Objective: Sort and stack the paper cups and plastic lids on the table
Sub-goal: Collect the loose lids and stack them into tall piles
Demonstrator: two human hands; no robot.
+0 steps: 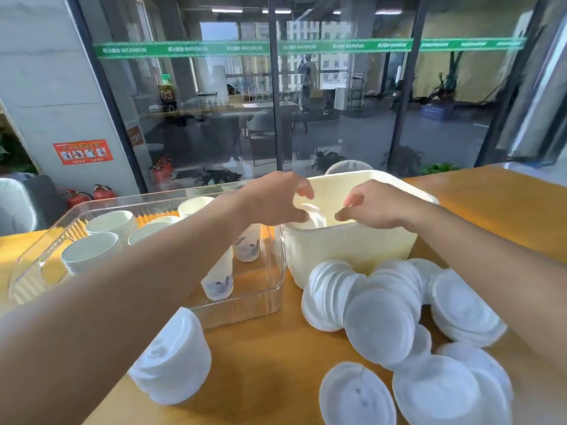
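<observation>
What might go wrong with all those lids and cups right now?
1. The leaning lid pile near the white bin is fanned out on its side; a bump from the right arm could scatter it.
2. The lid stack sits near the table's front edge under the left arm and might get knocked off.
3. The left hand pinches a lid over the bin; the lid may slip from its grip.

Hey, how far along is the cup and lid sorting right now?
Roughly midway. Done: stacks of paper cups stand in the clear tray, and one neat lid stack sits on the table. In hand: the left hand pinches a lid over the cream bin; the right hand hovers beside it, open. Left: the loose lids sprawled at the front right.
</observation>
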